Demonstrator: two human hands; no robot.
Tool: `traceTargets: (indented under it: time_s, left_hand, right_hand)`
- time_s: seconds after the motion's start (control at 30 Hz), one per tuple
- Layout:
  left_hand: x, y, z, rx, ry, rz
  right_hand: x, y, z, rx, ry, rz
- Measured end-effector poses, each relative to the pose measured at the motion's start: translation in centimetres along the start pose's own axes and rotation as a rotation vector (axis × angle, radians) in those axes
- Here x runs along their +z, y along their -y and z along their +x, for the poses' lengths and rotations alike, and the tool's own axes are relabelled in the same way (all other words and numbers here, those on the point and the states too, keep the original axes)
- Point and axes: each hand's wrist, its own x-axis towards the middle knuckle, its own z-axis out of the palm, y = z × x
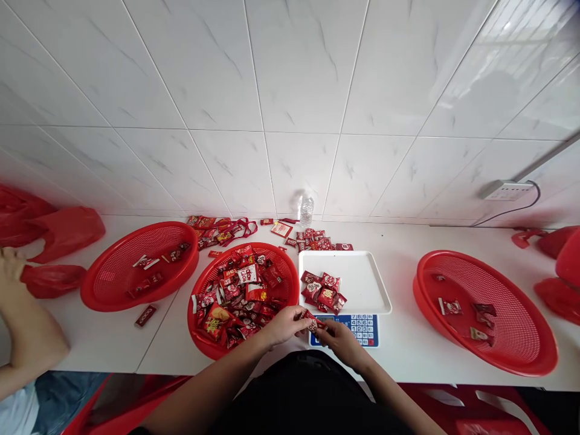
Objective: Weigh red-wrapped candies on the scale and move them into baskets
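The small red candy packet [310, 320] pinched between the left hand [284, 326] and right hand [341, 342] is mostly covered by fingers, its print too small to read. The blue scale keypad [362, 329] is partly hidden behind the right hand. A co-worker's forearm [25, 326] is cut off by the left edge. Red plastic bags [555, 272] run off the right edge.

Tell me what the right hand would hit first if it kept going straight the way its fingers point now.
The right hand points up and left, toward the left hand; both grip the same candy packet. Straight on, it would probably meet the left hand's fingers first, then the red basket of candy, though depth is unclear.
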Motion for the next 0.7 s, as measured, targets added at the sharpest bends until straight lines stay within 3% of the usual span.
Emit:
traceTargets:
  time_s: [0.17, 0.43, 0.53, 0.7]
  left_hand:
    - [-1.4, -0.7, -0.3, -0.033, -0.114, -0.188]
    - [-4.9, -0.4, -1.0, -0.143, -0.429, -0.322]
    - [-5.8, 0.3, -0.9, -0.140, -0.489, -0.263]
    - [-6.8, 1.9, -0.7, -0.093, -0.572, 0.014]
  right_hand:
    - [-0.5, 0.1, -0.3, 0.029, -0.027, -0.070]
    - [-0.6, -0.4, -0.7, 0.079, -0.009, -0.041]
    - [-0.5, -0.5, -0.6, 0.071, -0.002, -0.040]
    - [-0.5, -0.7, -0.5, 0.065, 0.002, -0.046]
